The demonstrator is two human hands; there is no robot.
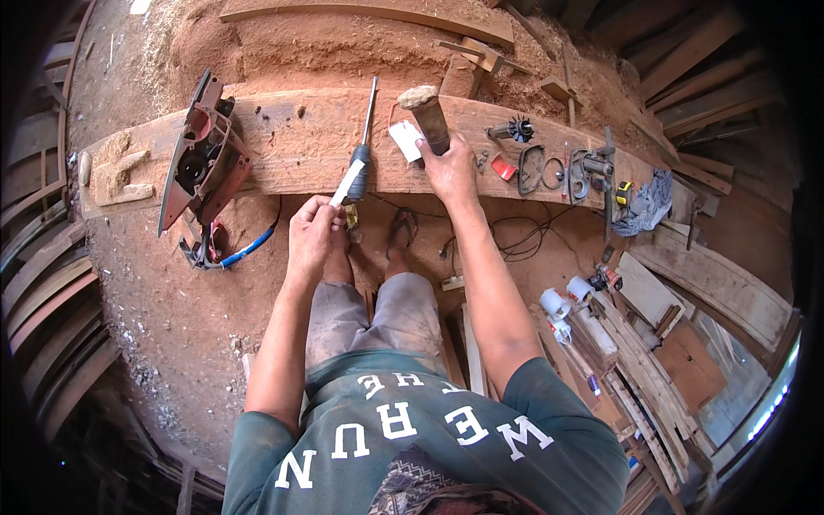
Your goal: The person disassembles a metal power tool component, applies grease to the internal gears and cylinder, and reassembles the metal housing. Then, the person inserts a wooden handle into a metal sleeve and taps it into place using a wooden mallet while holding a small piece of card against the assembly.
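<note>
My left hand (314,230) is closed, its fingertips pinching a narrow white strip (347,182) at the bench's near edge. Just beyond it lies a long screwdriver (361,154) with a dark handle, its shaft pointing away from me. My right hand (451,170) is closed, with a white piece of paper (404,140) by its thumb. Against its fingers is a brown, cylindrical wooden piece (427,118) with a pale, rough top; whether the hand grips this piece or only touches it, I cannot tell. A red power tool body (206,154), opened up, stands to the left.
The long wooden bench (292,159) carries a motor rotor (515,130), a small red part (503,167), a black loop-shaped part (531,168), a yellow tape measure (624,192) and a crumpled cloth (650,204). Black cable (524,249) lies below. Boards (644,403) are stacked at right.
</note>
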